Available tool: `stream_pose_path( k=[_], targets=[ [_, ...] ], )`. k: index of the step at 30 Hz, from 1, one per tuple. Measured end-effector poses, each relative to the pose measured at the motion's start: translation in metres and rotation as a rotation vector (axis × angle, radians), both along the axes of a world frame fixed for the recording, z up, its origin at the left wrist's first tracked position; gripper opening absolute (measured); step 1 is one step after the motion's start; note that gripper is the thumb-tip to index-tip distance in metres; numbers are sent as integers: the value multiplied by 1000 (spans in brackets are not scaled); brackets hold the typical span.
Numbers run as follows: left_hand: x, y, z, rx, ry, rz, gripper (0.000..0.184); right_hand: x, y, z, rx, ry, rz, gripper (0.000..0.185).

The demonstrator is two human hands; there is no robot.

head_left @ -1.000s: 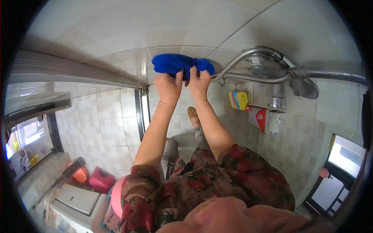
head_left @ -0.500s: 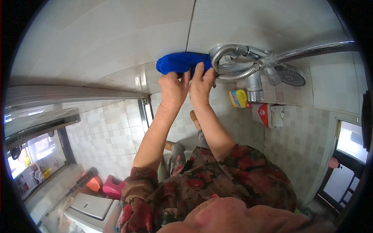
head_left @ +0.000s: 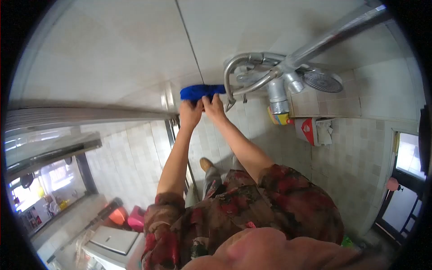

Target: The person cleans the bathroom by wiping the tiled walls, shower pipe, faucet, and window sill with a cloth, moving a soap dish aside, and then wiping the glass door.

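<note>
tiled bathroom with shower head

Cloth in both hands, left hand beside right hand, wall just beyond. Shower hose just right of right hand, shower head further right. Jug lower right, partly behind pipe fitting. Shoe below hands, on floor. Door far right.

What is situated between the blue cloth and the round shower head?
In the head view, the looped metal hose and chrome fittings lie between the blue cloth and the shower head.
</note>
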State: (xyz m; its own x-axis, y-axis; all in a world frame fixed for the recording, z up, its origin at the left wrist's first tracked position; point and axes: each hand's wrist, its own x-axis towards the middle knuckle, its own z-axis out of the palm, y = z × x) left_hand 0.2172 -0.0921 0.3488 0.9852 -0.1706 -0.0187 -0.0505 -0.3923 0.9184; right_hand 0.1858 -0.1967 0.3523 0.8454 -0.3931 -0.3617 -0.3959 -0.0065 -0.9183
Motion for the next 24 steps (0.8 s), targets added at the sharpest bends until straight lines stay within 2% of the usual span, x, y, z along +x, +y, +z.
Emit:
stream_pose_path(
  k=[1, 2, 3, 5, 7, 9, 11, 13, 14, 15, 17, 19, 20, 21, 23, 24],
  targets=[
    [-2, 8, -5, -29, 9, 10, 22, 2, 2, -24, -106, -50, 73, 40],
    [1, 20, -28, -88, -26, 13, 23, -4, 2, -4, -199, -123, 83, 40],
    [-3, 18, 0, -85, -44, 4, 23, -9, 3, 23, -290, -198, 90, 40],
    [-20, 12, 90, -182, -85, -3, 26, -10, 1, 69, -349, -329, 45, 41],
    [-9, 14, 132, -51, -271, -30, 26, -11, 1, 116, -409, -452, -4, 42],
    [0, 9, 176, 133, -322, -28, 31, -5, -5, 161, -521, -598, -99, 37],
    [-2, -9, 226, 193, -325, -45, 31, 3, -17, 178, -488, -621, -156, 35],
    [-3, -31, 255, 256, -325, -62, 31, -2, -32, 203, -262, -523, -206, 34],
    [-1, -44, 263, 245, -372, -117, 32, -4, -40, 212, -440, -526, -298, 34],
    [0, -53, 269, 236, -414, -170, 34, -8, -47, 216, -362, -498, -305, 37],
    [3, -68, 271, 189, -451, -265, 32, -15, -53, 222, -467, -573, -434, 44],
    [5, -71, 260, 142, -462, -299, 29, -12, -48, 215, -528, -606, -440, 50],
    [7, -65, 252, -66, -372, -351, 28, -11, -44, 209, -590, -626, -432, 58],
    [9, -57, 241, -273, -269, -402, 27, -13, -40, 211, -592, -620, -441, 58],
    [18, -32, 224, -254, -201, -485, 26, -11, -26, 218, -691, -614, -332, 65],
    [21, -22, 217, -266, -153, -447, 25, -7, -16, 212, -788, -559, -351, 74]
  ],
)
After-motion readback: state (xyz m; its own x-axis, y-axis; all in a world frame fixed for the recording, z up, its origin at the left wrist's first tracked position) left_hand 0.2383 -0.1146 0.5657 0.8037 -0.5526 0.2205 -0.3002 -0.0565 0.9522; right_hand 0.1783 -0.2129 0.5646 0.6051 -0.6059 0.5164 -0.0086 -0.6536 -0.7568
